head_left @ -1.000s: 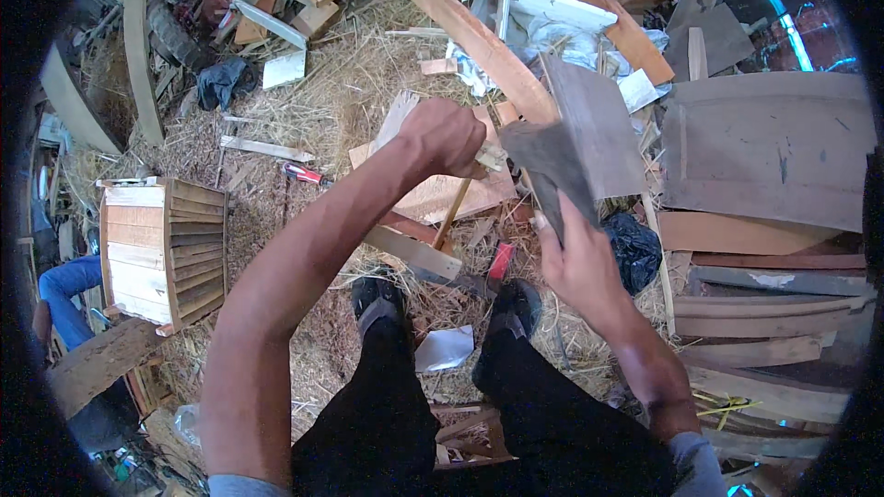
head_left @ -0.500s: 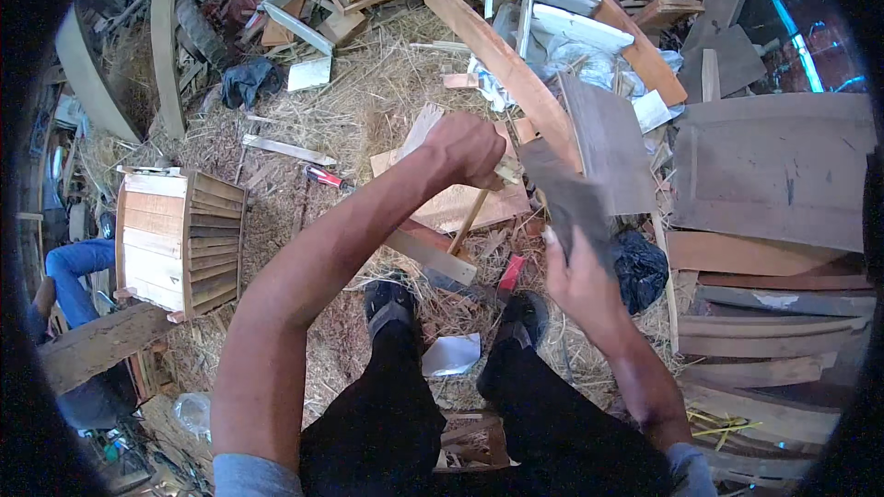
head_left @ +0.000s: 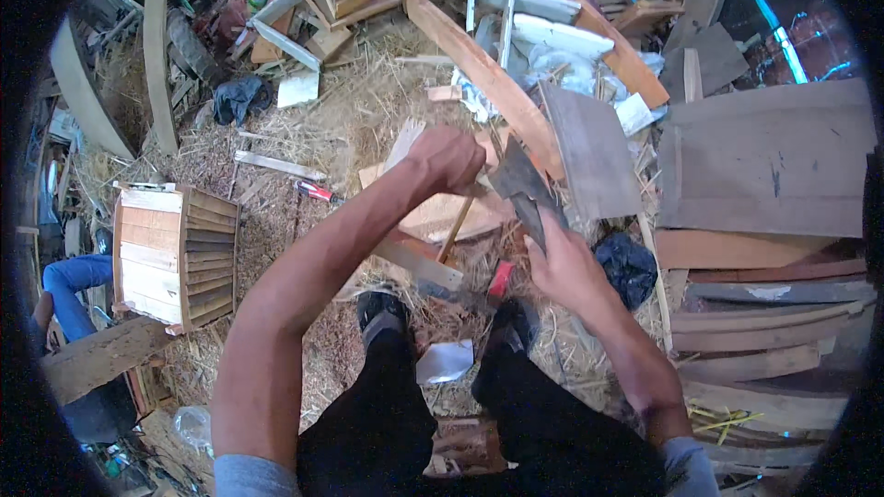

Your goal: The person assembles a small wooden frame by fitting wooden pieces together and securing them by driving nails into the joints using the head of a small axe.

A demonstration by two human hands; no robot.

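Note:
My left hand (head_left: 449, 160) is closed in a fist, knuckles up, around a small piece of wood (head_left: 476, 190); only a pale tip shows beneath the fingers. In my right hand (head_left: 564, 262) is a machete-like tool with a broad dark blade (head_left: 523, 179). The fingers wrap its lower end, hiding the handle. Its blade tilts up and left, close beside my left fist. Beneath the hands lie a light wooden board (head_left: 433, 218), a thin brown stick (head_left: 454, 232) and a flat plank (head_left: 419, 262).
A slatted wooden crate (head_left: 152, 248) stands at left, near another person's blue-clad leg (head_left: 78, 278). A red-handled tool (head_left: 316, 191) lies on the straw-covered ground. Boards are stacked at right (head_left: 764, 161). A black plastic bag (head_left: 628, 269) sits beside my right forearm.
The dark blade has swung left, nearer my left fist, and is less blurred. My right hand has moved slightly left and up. The whole view has shifted a little.

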